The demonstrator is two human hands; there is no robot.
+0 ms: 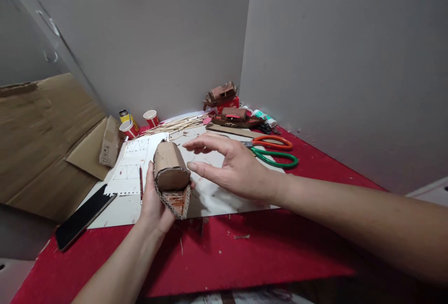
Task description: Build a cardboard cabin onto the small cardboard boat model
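Note:
A small cardboard model boat (172,161) with a rounded cabin roof is held above the table, its pointed end towards me. Reddish-brown strips line the floor of that end. My left hand (154,201) grips the boat from below and the left side, with fingertips showing at its right edge. Just right of the cabin, my right hand (227,164) hovers with thumb and fingers apart, holding nothing. Beyond the right wrist lie scissors (275,150) with one orange and one green handle. A brown pencil (141,185) rests on paper left of the boat.
A phone (82,220) lies at the left near a drawing sheet (129,168). Large cardboard (45,140) leans at far left. Paper cups (150,117), thin sticks (175,123) and finished model boats (238,117) stand along the back wall. Red cloth (252,257) covers the table.

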